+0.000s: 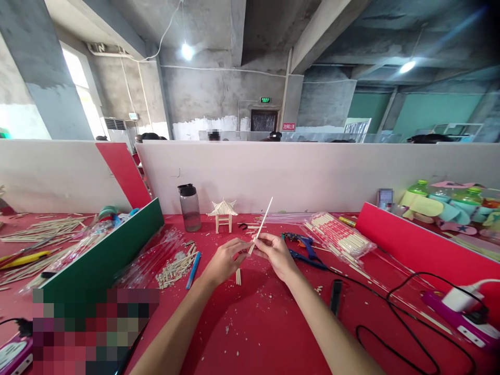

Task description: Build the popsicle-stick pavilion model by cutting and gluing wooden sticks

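A thin pale wooden stick [266,212] slants upward between my hands over the middle of the red table. My right hand [275,252] pinches it around its lower part with thumb and fingers. At the stick's bottom end, the fingers of my left hand [228,259] are closed too; exactly how they grip is partly hidden. Just below my left fingers lie a few short stick pieces [238,276]. Behind my hands stands a small pavilion model [223,214] built of sticks, with a curved roof.
Left are a drink bottle [190,208], a blue pen [194,270] and a heap of cut pieces [175,268]. Right are a blue glue gun [307,244], blue-handled pliers [308,260], bagged sticks [339,237], a black cutter [335,296], cables and a power strip [464,317]. Low partitions flank the table.
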Available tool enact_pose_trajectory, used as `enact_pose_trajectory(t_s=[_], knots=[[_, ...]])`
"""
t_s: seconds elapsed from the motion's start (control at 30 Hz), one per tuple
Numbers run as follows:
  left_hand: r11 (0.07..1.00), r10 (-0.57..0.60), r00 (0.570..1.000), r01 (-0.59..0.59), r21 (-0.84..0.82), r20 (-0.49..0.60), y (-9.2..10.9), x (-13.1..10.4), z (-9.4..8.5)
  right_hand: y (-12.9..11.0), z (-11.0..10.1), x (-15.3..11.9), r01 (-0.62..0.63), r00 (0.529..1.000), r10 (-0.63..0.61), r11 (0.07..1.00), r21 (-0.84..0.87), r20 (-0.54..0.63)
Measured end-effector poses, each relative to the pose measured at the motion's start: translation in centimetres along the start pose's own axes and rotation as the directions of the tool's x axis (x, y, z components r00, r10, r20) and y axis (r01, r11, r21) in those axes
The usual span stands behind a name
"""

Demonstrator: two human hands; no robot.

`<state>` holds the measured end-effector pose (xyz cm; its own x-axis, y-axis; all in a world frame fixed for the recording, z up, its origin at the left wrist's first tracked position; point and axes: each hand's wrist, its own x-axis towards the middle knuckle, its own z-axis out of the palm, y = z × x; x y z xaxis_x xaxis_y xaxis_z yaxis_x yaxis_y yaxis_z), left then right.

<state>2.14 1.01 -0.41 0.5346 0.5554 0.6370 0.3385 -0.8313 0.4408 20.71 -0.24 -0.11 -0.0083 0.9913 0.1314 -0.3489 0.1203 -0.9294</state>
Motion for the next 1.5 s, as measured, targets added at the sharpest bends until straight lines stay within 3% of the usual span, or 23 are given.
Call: enact_pose_trajectory(t_s=[0.33,0.53,0.67,1.07,1.5], knots=[[0.999,-0.048,0.999,0.048,-0.018,0.013,0.4,0.1,-0.2,-0.2,0.0,0.0,-0.003,1.0,0.003,1.0,-0.02,0.005],[0.939,-0.241,0.97,0.242,-0.243,0.036,0.9,0.6,-0.2,-0.4,0.3,-0.1,0.023,1.0,-0.023,1.0,0.018,0.003],[0.921,-0.283,0.958,0.285,-0.264,0.046,0.8,0.6,0.3,-0.2,0.2,0.1,0.031,0.999,-0.031,0.999,0.017,-0.012],[0.989,-0.144,0.989,0.143,-0.034,-0.031,1.1,0.5,0.2,-0.2,0.2,-0.2,0.02,1.0,-0.02,1.0,0.023,-0.021],[0.998,-0.032,0.999,0.033,0.053,-0.026,0.2,-0.1,0.5,-0.7,0.4,-0.4,-0.004,0.999,0.007,0.998,0.059,-0.05]])
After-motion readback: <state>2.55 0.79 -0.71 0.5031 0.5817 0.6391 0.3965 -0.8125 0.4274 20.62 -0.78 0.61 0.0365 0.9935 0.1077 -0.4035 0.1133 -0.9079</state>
